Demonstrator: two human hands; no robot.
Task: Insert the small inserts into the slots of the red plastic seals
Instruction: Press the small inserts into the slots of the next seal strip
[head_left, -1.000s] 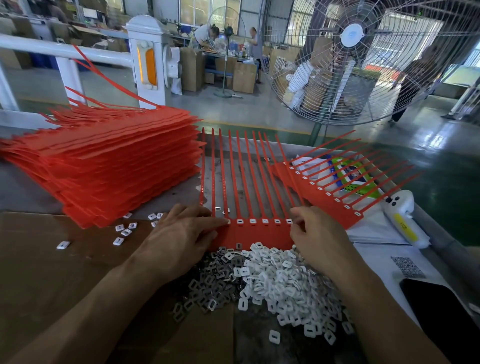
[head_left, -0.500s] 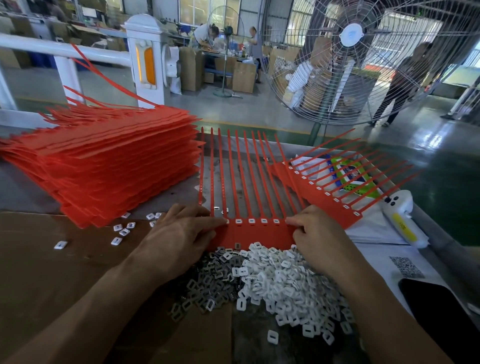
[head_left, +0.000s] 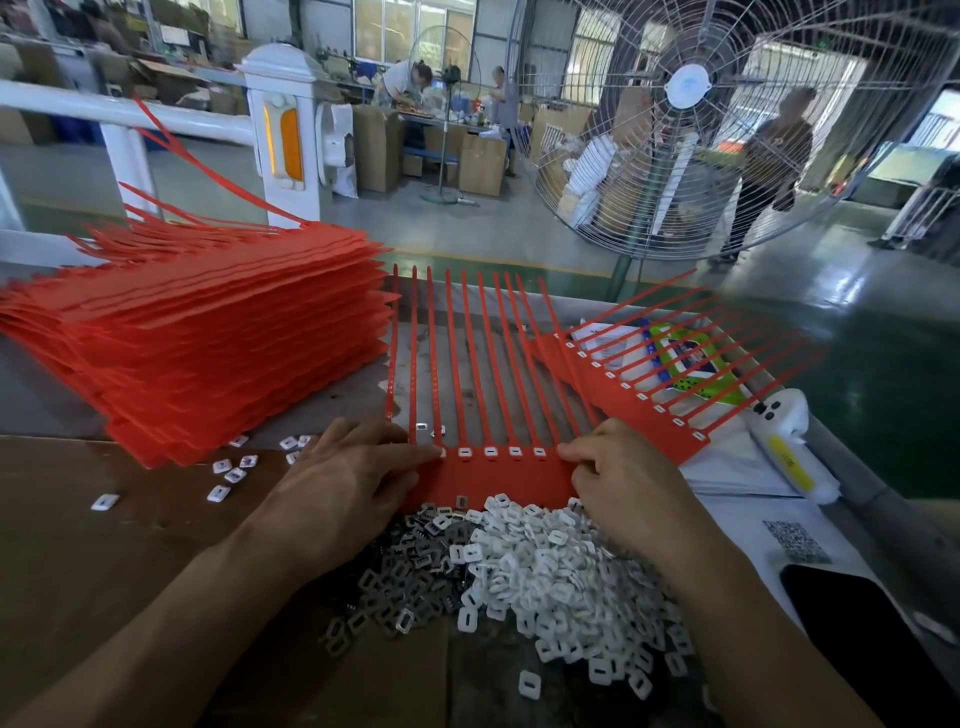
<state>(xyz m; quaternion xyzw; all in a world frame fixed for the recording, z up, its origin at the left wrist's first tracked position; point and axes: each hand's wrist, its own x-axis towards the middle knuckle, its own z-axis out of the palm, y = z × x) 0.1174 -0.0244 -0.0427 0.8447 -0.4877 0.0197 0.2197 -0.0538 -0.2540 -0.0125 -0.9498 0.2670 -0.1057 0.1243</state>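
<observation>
A red sheet of joined plastic seals lies flat before me, its thin tails pointing away. Several white inserts sit in its row of slots. My left hand lies flat on the sheet's left end, with its fingertips at the leftmost filled slot. My right hand is at the sheet's right end, its curled fingers pressing down at a slot there; whether they pinch an insert is hidden. A heap of loose white and grey inserts lies just in front of the sheet.
A tall stack of red seal sheets stands at the left. A second filled sheet lies angled at the right over printed papers. A white device and a dark phone lie at the right. Stray inserts dot the cardboard.
My right hand has shifted slightly leftward along the slot row. My left hand has stayed on the sheet's left end. A person in the background has walked in behind the fan.
</observation>
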